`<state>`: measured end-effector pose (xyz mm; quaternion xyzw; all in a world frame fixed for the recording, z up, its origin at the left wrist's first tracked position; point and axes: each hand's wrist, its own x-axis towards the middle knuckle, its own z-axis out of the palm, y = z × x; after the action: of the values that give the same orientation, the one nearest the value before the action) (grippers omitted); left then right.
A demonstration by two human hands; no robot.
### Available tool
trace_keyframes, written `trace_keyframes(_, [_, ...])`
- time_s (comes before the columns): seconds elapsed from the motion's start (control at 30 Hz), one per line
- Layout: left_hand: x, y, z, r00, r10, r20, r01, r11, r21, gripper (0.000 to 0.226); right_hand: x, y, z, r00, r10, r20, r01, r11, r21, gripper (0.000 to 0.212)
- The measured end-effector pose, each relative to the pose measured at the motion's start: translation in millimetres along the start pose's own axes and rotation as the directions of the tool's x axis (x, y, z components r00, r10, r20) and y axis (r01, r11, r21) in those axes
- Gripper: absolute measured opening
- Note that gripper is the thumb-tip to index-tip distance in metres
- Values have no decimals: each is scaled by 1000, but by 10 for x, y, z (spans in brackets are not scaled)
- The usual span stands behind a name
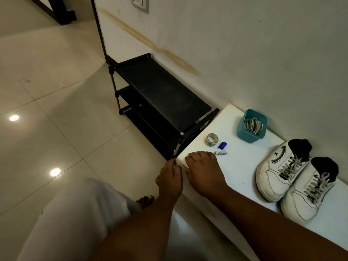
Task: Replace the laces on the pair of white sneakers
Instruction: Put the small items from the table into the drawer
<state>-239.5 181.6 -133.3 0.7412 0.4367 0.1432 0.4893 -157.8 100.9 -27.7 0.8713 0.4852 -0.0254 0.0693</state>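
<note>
Both hands meet at the bench's point(244, 166) near corner; left hand point(170, 180) pinches the corner edge, right hand point(204, 169) lies knuckles-up, grip unclear; white sneakers point(293, 179) sit against the wall edge.

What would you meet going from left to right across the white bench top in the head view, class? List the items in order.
Right hand → tape roll → blue cap → teal container of laces → first white sneaker → second white sneaker.
</note>
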Motion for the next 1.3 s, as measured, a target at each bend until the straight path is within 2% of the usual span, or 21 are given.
trace_keyframes(0.13, [11,44,-53,1000,0,11,0,998,65,60,-43,27,6,1000,18,-4,-18,1000,23,35])
trace_keyframes(0.27, [45,145,-158,995,-45,92,31,990,141,62,-158,19,-14,999,41,-13,-40,997,66,38])
trace_keyframes(0.4, [162,285,-340,981,-73,182,11,948,318,72,-410,93,-33,994,113,-10,-111,989,95,42])
trace_keyframes(0.5, [227,398,-456,964,-112,243,-21,873,487,81,-615,151,-43,986,168,-18,-165,980,107,47])
trace_keyframes(0.67, [266,537,-597,931,-176,320,-132,655,744,100,-898,283,-49,954,299,-12,-295,945,140,55])
trace_keyframes(0.8, [185,682,-754,866,-222,448,-355,359,863,90,-1078,425,-43,913,408,-2,-402,900,169,61])
trace_keyframes(0.87, [138,713,-796,844,-272,463,-424,190,885,82,-1140,459,-57,892,451,17,-445,873,200,62])
trace_keyframes(0.93, [52,770,-804,835,-322,446,-447,76,891,78,-1211,470,-68,874,485,24,-476,848,232,62])
trace_keyframes(1.1, [-143,1023,-729,830,-384,403,-487,-149,860,75,-1365,471,-38,846,533,15,-514,807,290,60])
trace_keyframes(1.23, [-269,1181,-716,840,-374,393,-497,-241,834,86,-1381,496,-3,854,519,18,-499,811,306,58])
trace_keyframes(1.3, [-299,1250,-679,847,-361,391,-490,-245,836,90,-1307,534,-18,871,490,27,-473,823,316,58])
